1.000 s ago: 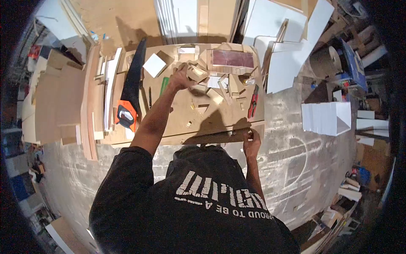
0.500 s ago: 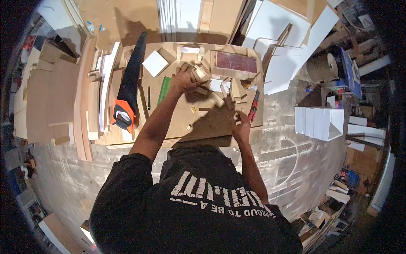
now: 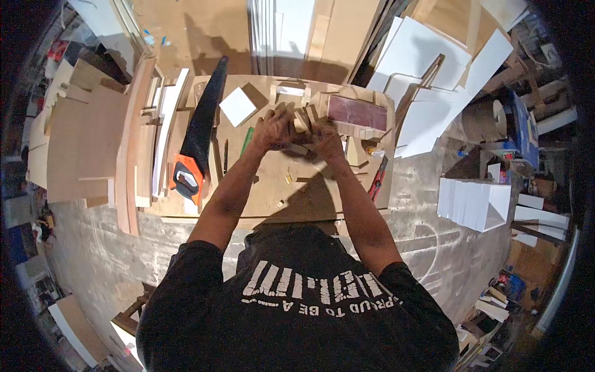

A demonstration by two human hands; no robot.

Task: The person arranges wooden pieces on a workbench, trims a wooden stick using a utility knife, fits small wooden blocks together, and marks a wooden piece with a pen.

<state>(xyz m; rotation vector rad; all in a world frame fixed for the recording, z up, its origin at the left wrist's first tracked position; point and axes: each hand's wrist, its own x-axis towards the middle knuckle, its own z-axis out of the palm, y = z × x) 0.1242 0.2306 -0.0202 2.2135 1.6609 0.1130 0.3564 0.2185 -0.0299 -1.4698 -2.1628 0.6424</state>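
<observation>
Over the middle of the wooden worktable (image 3: 248, 201), a small pale wooden piece (image 3: 302, 119) sits between my two hands. My left hand (image 3: 274, 129) is closed around its left side. On the other side, my right hand (image 3: 323, 137) has its fingers bent against the same piece; the fingertips are partly hidden. Beside my left wrist lies a green flat object (image 3: 247, 138), partly covered. A white square panel (image 3: 237, 106) rests behind it. Right of my right hand are a reddish rectangular block (image 3: 357, 112) and a red and black utility knife (image 3: 377, 178).
A handsaw (image 3: 201, 133) with an orange handle lies along the table's left side. Long wooden boards (image 3: 127, 149) stand farther left. White panels (image 3: 427, 93) lean at the back right, and a white box-like stack (image 3: 474, 203) sits on the floor.
My right hand has moved up and left from near the utility knife to the wooden piece at my left hand. The whole view has shifted slightly.
</observation>
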